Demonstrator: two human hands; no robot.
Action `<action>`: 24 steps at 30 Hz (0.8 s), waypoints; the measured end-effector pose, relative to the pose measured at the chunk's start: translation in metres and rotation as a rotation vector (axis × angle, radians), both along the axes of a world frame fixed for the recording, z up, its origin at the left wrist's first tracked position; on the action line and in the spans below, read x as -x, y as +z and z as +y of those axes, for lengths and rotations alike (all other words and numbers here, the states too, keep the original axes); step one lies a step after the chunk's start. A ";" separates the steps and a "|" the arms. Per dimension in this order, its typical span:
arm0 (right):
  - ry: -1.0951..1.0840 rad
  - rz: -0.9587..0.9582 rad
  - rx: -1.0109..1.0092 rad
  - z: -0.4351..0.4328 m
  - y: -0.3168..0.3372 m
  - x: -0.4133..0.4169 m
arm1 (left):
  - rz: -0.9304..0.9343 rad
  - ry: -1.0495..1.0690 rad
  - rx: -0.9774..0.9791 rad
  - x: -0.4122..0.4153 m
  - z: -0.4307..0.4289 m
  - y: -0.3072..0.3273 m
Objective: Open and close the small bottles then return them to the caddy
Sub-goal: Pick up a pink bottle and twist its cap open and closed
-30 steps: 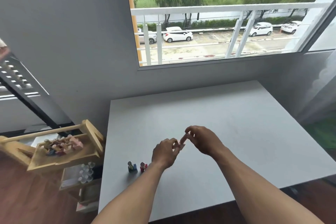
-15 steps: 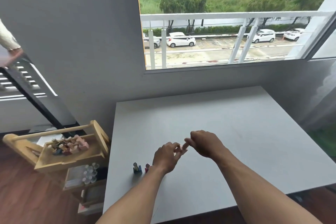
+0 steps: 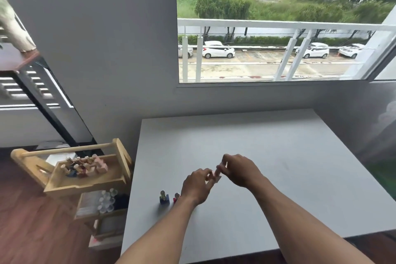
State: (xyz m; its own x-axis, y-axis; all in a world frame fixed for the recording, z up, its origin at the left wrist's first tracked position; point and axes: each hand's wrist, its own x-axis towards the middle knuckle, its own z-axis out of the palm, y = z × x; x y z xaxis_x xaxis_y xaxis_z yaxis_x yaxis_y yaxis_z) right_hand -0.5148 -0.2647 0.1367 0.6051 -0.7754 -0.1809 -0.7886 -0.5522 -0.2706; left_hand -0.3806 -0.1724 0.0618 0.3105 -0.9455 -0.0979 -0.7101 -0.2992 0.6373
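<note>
Above the white table [image 3: 278,156] my two hands meet on a small pink bottle [image 3: 216,174]. My left hand [image 3: 198,185] grips its body from the left, and my right hand [image 3: 239,169] pinches its top from the right; most of the bottle is hidden by fingers. A small blue bottle [image 3: 164,197] and a small red bottle [image 3: 176,197] stand on the table just left of my left wrist. The wooden caddy [image 3: 90,180] sits off the table's left edge, with several small bottles [image 3: 82,167] clustered in its tray.
The caddy rests on a low wooden stand whose lower shelf [image 3: 100,212] holds small clear jars [image 3: 107,200]. A grey wall and a window lie behind the table. A dark stair rail [image 3: 49,109] slants at left over the wood floor.
The view has shifted so the table and hands appear further right. My hands stay joined on the pink bottle, with the right hand's fingers turned slightly on its top.
</note>
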 end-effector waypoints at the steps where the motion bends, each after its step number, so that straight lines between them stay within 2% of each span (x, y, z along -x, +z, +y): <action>1: -0.005 0.038 0.034 0.000 0.000 -0.002 | 0.006 0.000 0.002 0.000 0.001 0.000; 4: -0.015 0.121 0.095 0.002 0.000 -0.004 | 0.023 0.005 0.012 0.002 0.003 -0.002; 10: 0.013 0.012 0.002 0.003 -0.003 0.000 | 0.020 0.018 0.017 0.001 0.002 -0.003; 18: -0.037 0.049 0.108 0.008 0.000 -0.002 | 0.029 0.008 0.019 0.005 0.003 -0.003; 24: 0.020 -0.033 -0.018 0.006 0.001 0.001 | 0.048 0.045 0.024 0.003 0.006 -0.009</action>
